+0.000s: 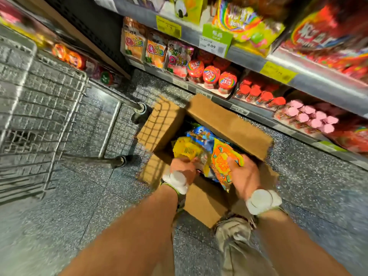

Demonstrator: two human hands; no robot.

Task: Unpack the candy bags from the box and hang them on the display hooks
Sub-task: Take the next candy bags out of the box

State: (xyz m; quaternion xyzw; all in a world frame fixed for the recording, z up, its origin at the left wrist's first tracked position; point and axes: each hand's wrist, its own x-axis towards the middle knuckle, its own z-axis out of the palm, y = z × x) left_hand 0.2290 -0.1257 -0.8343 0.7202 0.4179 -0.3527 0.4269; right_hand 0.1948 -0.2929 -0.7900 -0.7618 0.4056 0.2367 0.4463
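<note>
Both forearms reach straight down from my vantage into the open cardboard box (229,124) that sits on the speckled floor (99,206), just beside the bottom shelf (258,114) of the candy display. My left hand (184,169) is bent at the wrist with its fingers curled over the lower edge of a yellow candy bag (187,149) — it grips that bag inside the box. My right hand (245,176) lies along an orange candy bag (223,162), thumb on the front face and fingers wrapped behind, so it holds the bag by its side edge. Each wrist carries a white band (260,201).

A blue candy bag (199,134) lies deeper in the box, touching the other two; how many more sit beneath I cannot tell, since the near flaps and my hands cover the bottom. My right fingertips are hidden behind the orange bag. Motion blur smears the print on the bags, and the shelf labels are mostly unreadable. Red-lidded jars (211,76) and pink-capped tubs (310,116) line the lower shelves, apart from the box. A wire cart (39,100) stands to the left, cut off by the frame edge — one wheel post is near the box's far left flap. A khaki trouser leg (237,242) shows between my arms.
</note>
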